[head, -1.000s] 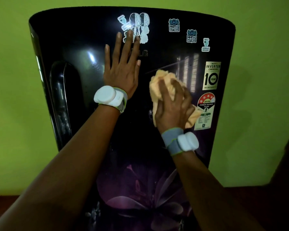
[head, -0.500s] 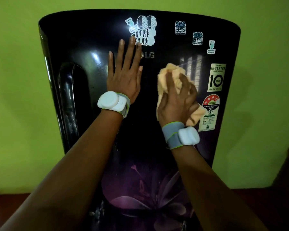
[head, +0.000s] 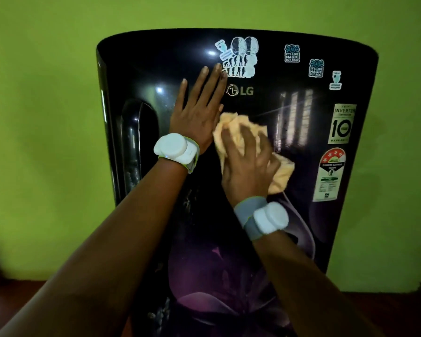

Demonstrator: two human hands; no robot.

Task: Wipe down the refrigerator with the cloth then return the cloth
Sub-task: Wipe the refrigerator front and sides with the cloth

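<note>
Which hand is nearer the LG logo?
Left. The left hand lies flat on the fridge, fingers just left of the LG logo. The right hand presses the cloth lower down.

I have a single view, from the wide-angle camera on the person's head, looking forward and slightly down at close range. The refrigerator (head: 301, 147) door fills the centre of the frame, its top edge bowed by the lens, with green wall (head: 41, 117) on both sides. Both forearms enter from the bottom edge. There is no second view to overlap with.
</note>
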